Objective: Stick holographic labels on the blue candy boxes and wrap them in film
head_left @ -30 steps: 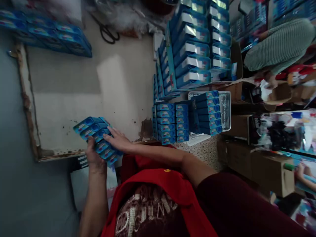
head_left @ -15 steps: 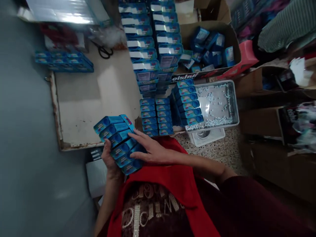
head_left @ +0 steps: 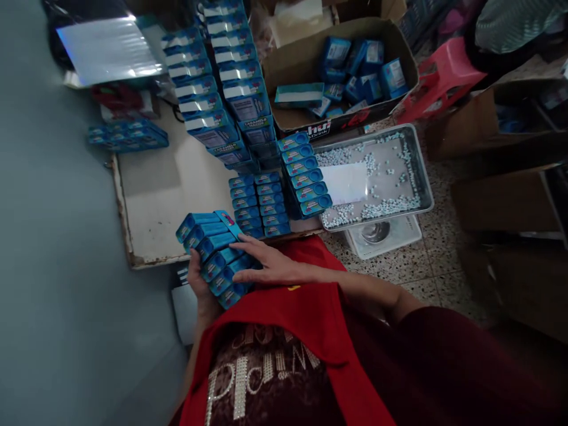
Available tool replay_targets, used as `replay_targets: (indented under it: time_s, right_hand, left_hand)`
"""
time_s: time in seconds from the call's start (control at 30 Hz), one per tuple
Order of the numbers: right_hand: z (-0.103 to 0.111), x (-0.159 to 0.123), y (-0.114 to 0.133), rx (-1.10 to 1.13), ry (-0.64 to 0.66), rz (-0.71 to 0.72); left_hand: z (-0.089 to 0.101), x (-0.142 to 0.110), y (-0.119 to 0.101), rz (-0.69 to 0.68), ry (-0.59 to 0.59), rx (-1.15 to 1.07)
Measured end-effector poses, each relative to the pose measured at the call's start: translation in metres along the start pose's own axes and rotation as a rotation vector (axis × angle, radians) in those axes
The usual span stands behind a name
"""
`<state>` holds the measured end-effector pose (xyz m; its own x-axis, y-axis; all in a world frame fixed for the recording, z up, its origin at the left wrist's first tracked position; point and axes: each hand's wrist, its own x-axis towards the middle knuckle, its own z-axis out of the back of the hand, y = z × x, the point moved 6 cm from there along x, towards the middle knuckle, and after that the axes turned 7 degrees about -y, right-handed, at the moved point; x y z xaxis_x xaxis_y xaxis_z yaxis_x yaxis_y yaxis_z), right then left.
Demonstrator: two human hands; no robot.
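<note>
Against the apron, my left hand (head_left: 205, 290) is wrapped round the near left side of a row of slim blue candy boxes (head_left: 215, 248). Their ends, each with a round mark, face left and down, and one box lies crosswise along the far right side. My right hand (head_left: 270, 263) rests on the row from the right, thumb and fingers spread apart. Its fingertips touch the box tops near the crosswise box. Some of the left fingers are hidden beneath the boxes.
Two upright rows of similar boxes (head_left: 260, 204) stand at the table's (head_left: 151, 195) front. Taller blue display cartons (head_left: 199, 94) are behind. To the right are a clear tray (head_left: 426, 195) of small pale candies, a cardboard box (head_left: 288, 65) with blue packs, and a red stool (head_left: 452, 65).
My view has turned, so the cartons and cardboard box appear farther left. Both hands keep nearly the same hold on the candy boxes. A pale sheet now shows clearly in the tray.
</note>
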<state>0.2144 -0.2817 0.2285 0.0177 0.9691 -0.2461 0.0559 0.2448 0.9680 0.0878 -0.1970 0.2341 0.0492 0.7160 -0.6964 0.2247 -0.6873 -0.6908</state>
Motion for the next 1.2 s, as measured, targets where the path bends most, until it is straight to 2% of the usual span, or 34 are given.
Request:
replay_targets:
  time_s: [0.17, 0.27, 0.47, 0.63, 0.83, 0.9, 1.0, 1.1, 1.2]
  right_hand:
    - [-0.003, -0.003, -0.011, -0.022, 0.073, -0.025]
    - [0.0, -0.004, -0.014, 0.016, 0.075, -0.032]
    - [-0.005, 0.0, -0.028, 0.023, 0.079, -0.167]
    - [-0.02, 0.004, -0.038, -0.073, 0.107, -0.178]
    - [-0.031, 0.01, -0.029, -0.141, 0.118, -0.139]
    - [-0.029, 0.011, -0.019, -0.117, 0.093, -0.092]
    - [-0.016, 0.008, 0.001, -0.091, 0.03, 0.004]
    - [0.007, -0.001, 0.018, -0.062, -0.053, 0.029]
    - [0.039, -0.011, 0.033, -0.047, -0.161, 0.053]
  left_hand:
    - [0.012, -0.014, 0.02, 0.046, -0.028, -0.025]
    - [0.02, -0.017, 0.033, 0.055, -0.06, -0.087]
    - [0.04, -0.012, 0.049, 0.09, -0.087, -0.216]
    - [0.052, -0.008, 0.051, 0.075, -0.076, -0.28]
    - [0.048, -0.001, 0.041, 0.026, -0.064, -0.325]
    - [0.041, 0.0, 0.033, -0.015, -0.052, -0.317]
    - [0.016, -0.003, 0.021, -0.022, 0.046, -0.292]
    - [-0.02, -0.01, 0.011, -0.013, 0.122, -0.285]
    - [-0.065, -0.018, 0.005, -0.02, 0.171, -0.266]
